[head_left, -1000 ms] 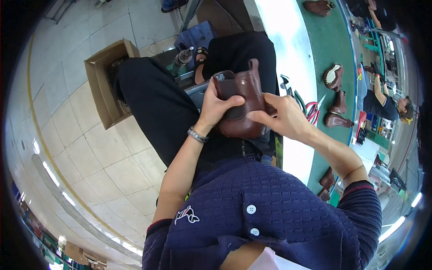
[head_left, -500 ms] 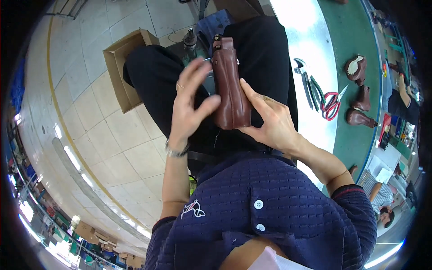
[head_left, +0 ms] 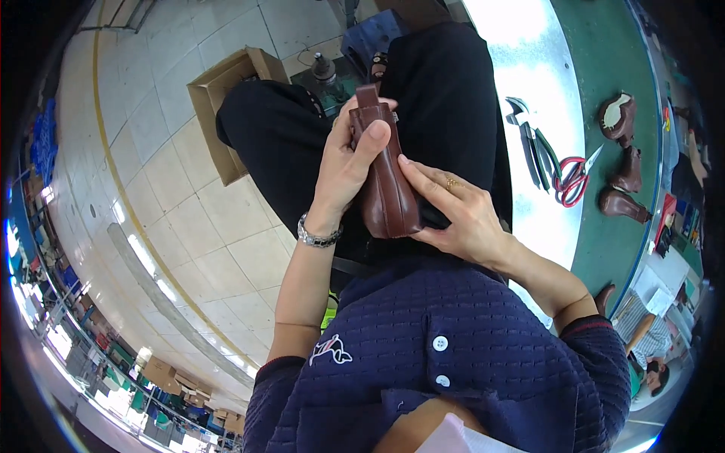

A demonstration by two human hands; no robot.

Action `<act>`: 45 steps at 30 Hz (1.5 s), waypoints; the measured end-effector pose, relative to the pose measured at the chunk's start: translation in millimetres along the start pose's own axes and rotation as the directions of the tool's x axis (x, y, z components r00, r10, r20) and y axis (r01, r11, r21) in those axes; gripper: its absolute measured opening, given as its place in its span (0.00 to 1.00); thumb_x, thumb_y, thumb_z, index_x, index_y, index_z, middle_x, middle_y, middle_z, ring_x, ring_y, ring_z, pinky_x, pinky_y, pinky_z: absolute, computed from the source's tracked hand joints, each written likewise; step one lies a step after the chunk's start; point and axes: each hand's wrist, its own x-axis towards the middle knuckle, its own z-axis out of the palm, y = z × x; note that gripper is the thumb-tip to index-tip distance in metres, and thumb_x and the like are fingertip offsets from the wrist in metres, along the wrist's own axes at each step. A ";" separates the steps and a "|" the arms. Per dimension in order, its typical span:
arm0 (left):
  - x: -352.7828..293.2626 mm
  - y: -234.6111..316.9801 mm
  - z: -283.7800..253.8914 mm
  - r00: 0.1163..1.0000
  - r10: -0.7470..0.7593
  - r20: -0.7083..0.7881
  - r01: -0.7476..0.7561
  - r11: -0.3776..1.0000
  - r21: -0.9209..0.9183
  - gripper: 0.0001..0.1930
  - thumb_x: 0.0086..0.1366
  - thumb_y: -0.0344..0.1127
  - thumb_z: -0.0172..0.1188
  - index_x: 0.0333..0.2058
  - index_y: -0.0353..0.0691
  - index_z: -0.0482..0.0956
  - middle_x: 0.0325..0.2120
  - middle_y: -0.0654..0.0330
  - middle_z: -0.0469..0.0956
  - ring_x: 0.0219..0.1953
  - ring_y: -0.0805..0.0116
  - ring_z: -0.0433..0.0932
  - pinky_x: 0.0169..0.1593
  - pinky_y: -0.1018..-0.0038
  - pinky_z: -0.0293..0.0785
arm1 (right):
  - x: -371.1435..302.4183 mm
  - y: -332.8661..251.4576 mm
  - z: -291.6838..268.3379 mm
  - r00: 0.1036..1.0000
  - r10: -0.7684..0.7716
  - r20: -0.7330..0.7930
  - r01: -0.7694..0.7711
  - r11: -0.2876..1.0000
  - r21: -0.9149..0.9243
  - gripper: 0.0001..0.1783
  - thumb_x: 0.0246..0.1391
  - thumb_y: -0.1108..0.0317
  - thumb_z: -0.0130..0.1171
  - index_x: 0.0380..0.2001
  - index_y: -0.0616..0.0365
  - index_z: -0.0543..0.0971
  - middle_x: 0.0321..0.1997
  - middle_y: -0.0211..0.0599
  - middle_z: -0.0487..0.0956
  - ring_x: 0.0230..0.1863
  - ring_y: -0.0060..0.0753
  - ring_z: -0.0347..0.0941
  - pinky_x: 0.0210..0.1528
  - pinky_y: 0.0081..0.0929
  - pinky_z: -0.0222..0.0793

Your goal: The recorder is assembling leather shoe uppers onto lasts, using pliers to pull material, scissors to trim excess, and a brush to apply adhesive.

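Observation:
A brown, bottle-shaped leather piece [head_left: 389, 200] is held over my lap. It has a narrow upper end with a strap-like tab, a lengthwise seam and a wider rounded lower end. My left hand [head_left: 341, 167] is closed round the narrow part, thumb pressed on the front and fingers mostly hidden behind. My right hand [head_left: 467, 217] grips the wide lower part from the right, fingers along its side and thumb near the bottom edge. A small metal fitting shows at the piece's upper right side.
To my right, a metal bench top [head_left: 521, 34] carries cutting pliers [head_left: 532, 147] and red-handled scissors [head_left: 572, 183]. Several brown leather pieces [head_left: 621, 119] lie on a green surface [head_left: 604, 60]. A cardboard box [head_left: 209, 121] sits left of my knee; a metal device [head_left: 323, 69] stands ahead. Another person [head_left: 651, 336] is far right.
My left hand, formerly apart from the leather piece and blurred, has closed round its narrow end. The piece has tipped, its upper end lower in view. My right hand keeps hold.

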 end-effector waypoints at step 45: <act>13.0 -4.5 -13.0 0.989 0.053 -0.135 -0.051 0.999 0.020 0.20 0.59 0.50 0.65 0.32 0.37 0.75 0.25 0.66 0.71 0.28 0.79 0.69 0.34 0.79 0.66 | 62.7 1.6 -47.1 0.491 0.219 0.843 -0.799 0.500 0.335 0.36 0.62 0.38 0.43 0.16 0.58 0.74 0.12 0.26 0.67 0.16 0.20 0.67 0.20 0.18 0.63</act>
